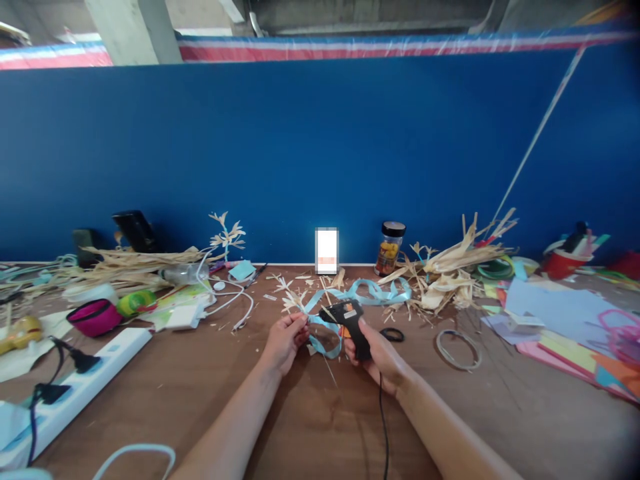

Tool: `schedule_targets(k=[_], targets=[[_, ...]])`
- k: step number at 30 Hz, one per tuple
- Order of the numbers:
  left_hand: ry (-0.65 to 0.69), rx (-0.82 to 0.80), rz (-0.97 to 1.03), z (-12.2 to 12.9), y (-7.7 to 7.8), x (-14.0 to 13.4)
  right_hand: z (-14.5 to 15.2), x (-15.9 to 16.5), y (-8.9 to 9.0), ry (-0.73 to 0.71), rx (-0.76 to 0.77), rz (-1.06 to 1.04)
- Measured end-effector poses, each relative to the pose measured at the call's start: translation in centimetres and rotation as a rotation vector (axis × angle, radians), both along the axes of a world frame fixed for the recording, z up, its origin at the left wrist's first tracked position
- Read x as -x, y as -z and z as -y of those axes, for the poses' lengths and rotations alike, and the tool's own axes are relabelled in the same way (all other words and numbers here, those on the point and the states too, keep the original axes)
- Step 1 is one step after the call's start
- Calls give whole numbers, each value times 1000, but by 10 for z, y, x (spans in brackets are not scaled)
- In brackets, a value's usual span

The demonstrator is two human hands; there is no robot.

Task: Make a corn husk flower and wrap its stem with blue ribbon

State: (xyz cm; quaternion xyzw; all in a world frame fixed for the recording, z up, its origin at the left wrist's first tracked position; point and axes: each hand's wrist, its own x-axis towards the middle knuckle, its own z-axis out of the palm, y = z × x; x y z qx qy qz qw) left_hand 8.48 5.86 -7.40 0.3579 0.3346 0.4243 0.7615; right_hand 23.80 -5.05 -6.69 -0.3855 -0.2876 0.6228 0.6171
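Observation:
My right hand (pixel 377 357) is wrapped round the grip of a black hot glue gun (pixel 353 327), its nozzle pointing left. A dark cord runs down from it toward me. In a pinch, my left hand (pixel 287 343) holds the stem of a dried-husk flower (pixel 294 298) with pale pointed petals. The glue gun's nozzle is close to the left fingertips; whether they touch I cannot tell. Light blue ribbon (pixel 325 343) loops between the hands, and more curled ribbon (pixel 383 291) lies behind the gun.
A white power strip (pixel 95 383) with black plugs lies at left. Dried husks (pixel 453 277) and a black-lidded jar (pixel 390 250) stand back right, near a wire coil (pixel 457 350) and coloured paper (pixel 560 307). A finished-looking husk flower stem (pixel 227 237) stands at back left. A blue partition (pixel 300 147) closes the far side.

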Motion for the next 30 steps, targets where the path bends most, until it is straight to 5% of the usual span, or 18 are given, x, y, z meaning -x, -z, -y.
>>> schedule_targets(k=[30], targets=[[-24, -3, -16, -1, 0, -1, -1, 4, 6, -24, 7, 108]])
